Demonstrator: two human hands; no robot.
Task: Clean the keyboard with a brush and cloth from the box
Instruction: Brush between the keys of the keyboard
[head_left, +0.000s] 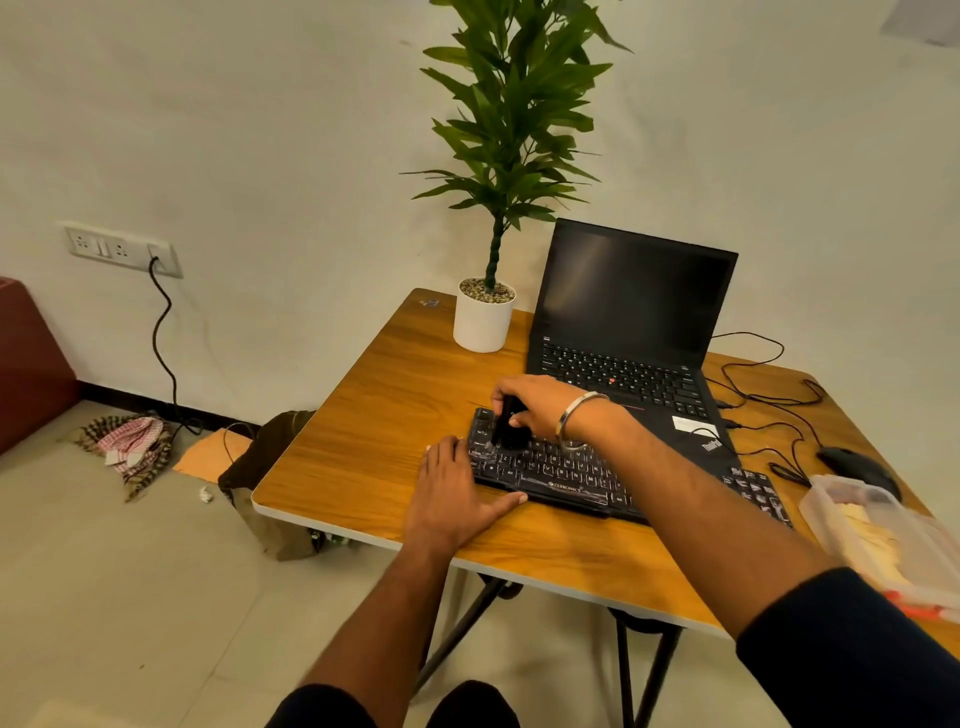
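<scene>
A black keyboard (566, 475) lies on the wooden table (374, 415) in front of the laptop. My right hand (540, 402) grips a black brush (509, 428), whose bristle end stands on the keys at the keyboard's left end. My left hand (457, 493) lies flat on the table, fingers straight, thumb against the keyboard's front-left edge. A clear plastic box (883, 535) with pale contents sits at the table's right edge. I see no cloth on the table.
An open black laptop (634, 322) stands behind the keyboard. A potted plant (483, 322) is at the back. A black mouse (857, 465) and cables lie to the right. A brown bag (270, 467) and rags lie on the floor to the left.
</scene>
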